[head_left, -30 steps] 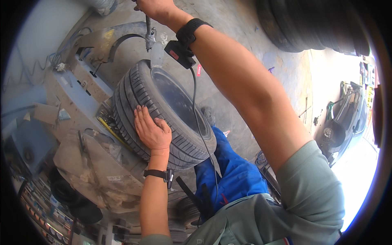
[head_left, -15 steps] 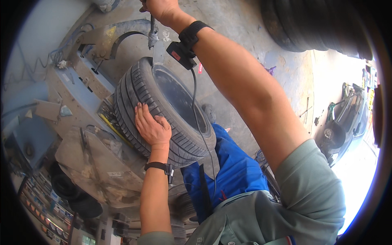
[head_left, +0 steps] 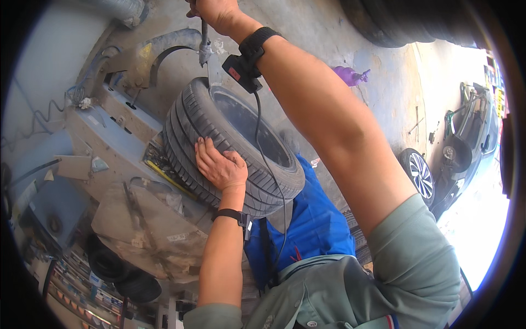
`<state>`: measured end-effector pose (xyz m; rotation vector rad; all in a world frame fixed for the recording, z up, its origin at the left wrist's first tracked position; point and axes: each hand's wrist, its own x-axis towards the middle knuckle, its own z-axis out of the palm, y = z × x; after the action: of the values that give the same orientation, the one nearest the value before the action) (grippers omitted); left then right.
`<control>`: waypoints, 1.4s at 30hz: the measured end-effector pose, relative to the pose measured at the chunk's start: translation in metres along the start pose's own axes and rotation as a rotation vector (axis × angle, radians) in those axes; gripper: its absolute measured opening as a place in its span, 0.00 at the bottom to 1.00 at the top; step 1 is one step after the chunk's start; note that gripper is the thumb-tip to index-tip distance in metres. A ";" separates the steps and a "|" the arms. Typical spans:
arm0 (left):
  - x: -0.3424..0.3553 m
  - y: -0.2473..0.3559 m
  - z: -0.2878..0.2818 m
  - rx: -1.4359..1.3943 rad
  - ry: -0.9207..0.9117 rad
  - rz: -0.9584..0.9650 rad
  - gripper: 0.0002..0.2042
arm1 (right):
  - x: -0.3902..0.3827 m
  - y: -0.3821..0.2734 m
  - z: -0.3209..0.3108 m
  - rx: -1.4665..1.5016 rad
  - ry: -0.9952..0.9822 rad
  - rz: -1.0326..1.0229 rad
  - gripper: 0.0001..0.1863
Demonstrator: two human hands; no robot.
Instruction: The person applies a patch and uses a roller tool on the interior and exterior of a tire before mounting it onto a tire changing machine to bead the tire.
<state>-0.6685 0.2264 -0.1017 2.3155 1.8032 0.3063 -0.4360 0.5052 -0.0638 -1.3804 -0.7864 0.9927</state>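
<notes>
A black car tyre (head_left: 189, 118) stands tilted against the side of a dusty grey-blue tyre machine (head_left: 131, 126), in front of my legs. My left hand (head_left: 222, 165) lies on its tread with the fingers stretched out. At the top edge, my right hand (head_left: 218, 13) is closed round the dark lever handle (head_left: 204, 34) of the machine's arm. Below the handle, a flat metal blade (head_left: 208, 77) reaches down to the tyre's upper rim edge; how far it goes in is hidden. A cable from my right wrist hangs across the tyre.
Large dark tyres (head_left: 383, 24) lie at the upper right, with a purple bag (head_left: 349, 75) on the floor below them. A spoked wheel (head_left: 421, 174) stands beside a dark car (head_left: 474, 142) at the right. More tyres (head_left: 137, 285) and loaded shelves (head_left: 76, 296) fill the lower left.
The view has shifted, so the tyre and machine sit further right and the purple bag and spoked wheel now show. Both hands keep their places on the tyre and handle.
</notes>
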 end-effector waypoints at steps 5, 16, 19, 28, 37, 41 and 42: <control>0.000 -0.004 0.003 -0.011 0.024 -0.012 0.28 | 0.001 0.001 0.002 0.113 -0.038 0.023 0.21; 0.000 -0.005 0.004 -0.018 0.032 -0.026 0.27 | -0.001 -0.002 0.005 0.066 -0.016 0.019 0.22; 0.000 -0.005 0.004 -0.008 0.045 -0.018 0.27 | -0.003 -0.006 0.005 0.009 -0.017 0.013 0.23; -0.003 -0.004 0.005 0.013 0.033 -0.014 0.28 | -0.004 -0.007 0.006 0.003 0.014 0.034 0.23; -0.009 -0.004 0.005 -0.004 0.000 -0.025 0.28 | -0.044 -0.016 0.006 -0.105 0.052 0.065 0.22; -0.010 -0.006 0.007 -0.002 0.016 -0.022 0.28 | -0.058 -0.024 0.012 -0.042 0.085 0.138 0.24; -0.011 -0.007 0.007 -0.001 0.009 -0.024 0.28 | -0.059 -0.024 0.013 -0.040 0.086 0.142 0.24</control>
<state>-0.6753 0.2169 -0.1111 2.2936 1.8334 0.3150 -0.4692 0.4582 -0.0329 -1.5198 -0.6546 1.0247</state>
